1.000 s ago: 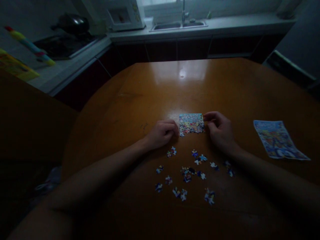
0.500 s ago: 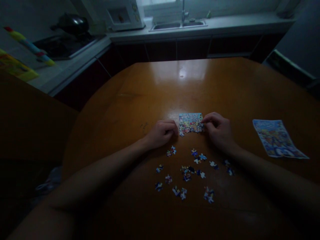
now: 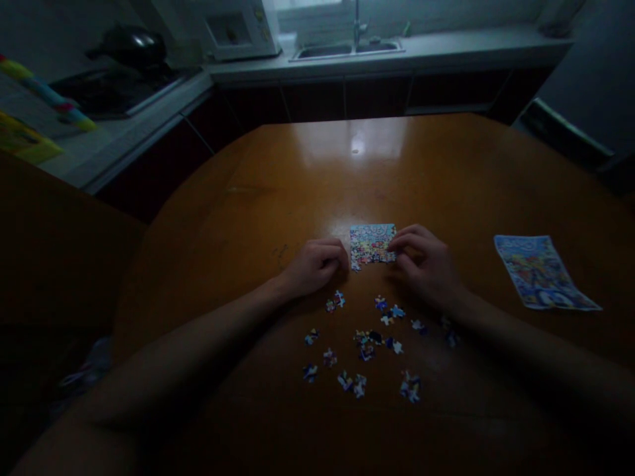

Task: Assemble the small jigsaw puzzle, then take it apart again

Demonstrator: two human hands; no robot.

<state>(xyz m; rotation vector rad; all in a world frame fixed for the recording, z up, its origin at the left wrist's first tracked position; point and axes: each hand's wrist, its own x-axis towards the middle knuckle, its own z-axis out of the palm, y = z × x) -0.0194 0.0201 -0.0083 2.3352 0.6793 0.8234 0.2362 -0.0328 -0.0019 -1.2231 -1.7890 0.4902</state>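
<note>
A partly assembled jigsaw puzzle (image 3: 370, 241) lies flat on the brown table, pale blue along its top and multicoloured lower down, with an uneven bottom edge. Against its left side rests my left hand (image 3: 320, 264), fingers curled in and nothing visible in them. My right hand (image 3: 426, 264) reaches over the right edge of the puzzle, fingertips touching it and thumb bent close by. Whatever those fingers pinch is too small or hidden to make out. Loose puzzle pieces (image 3: 367, 354) lie scattered nearer to me, and some more pieces (image 3: 335, 302) are just below my left hand.
To the right lies a printed picture sheet (image 3: 543, 271) with a curled lower edge. Beyond the wooden table (image 3: 297, 178) runs a counter with a sink (image 3: 347, 51), a microwave (image 3: 238, 30) and a stove bearing a dark pan (image 3: 133, 46).
My right fingertips have shifted slightly left, further over the puzzle's right edge. My left hand stays where it was. The whole view has shifted a little.
</note>
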